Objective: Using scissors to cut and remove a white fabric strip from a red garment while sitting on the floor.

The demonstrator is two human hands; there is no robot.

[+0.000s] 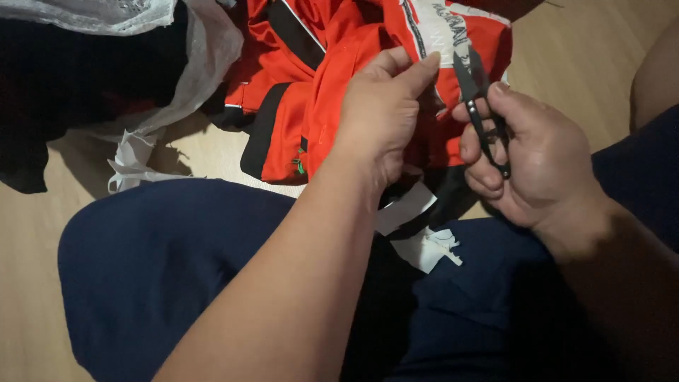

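Left hand [382, 106] pinches the red garment [332, 64]; right hand [527, 159] – at its 3 o'clock – grips black thread snips [481, 113], blades touching a white strip [442, 32].

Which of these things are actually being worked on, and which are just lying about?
In use:
- red garment, pinched by the left hand
- black thread snips, in the right hand

Lying about:
- clear plastic bag of dark clothes
- white paper scraps on the lap
- wooden floor
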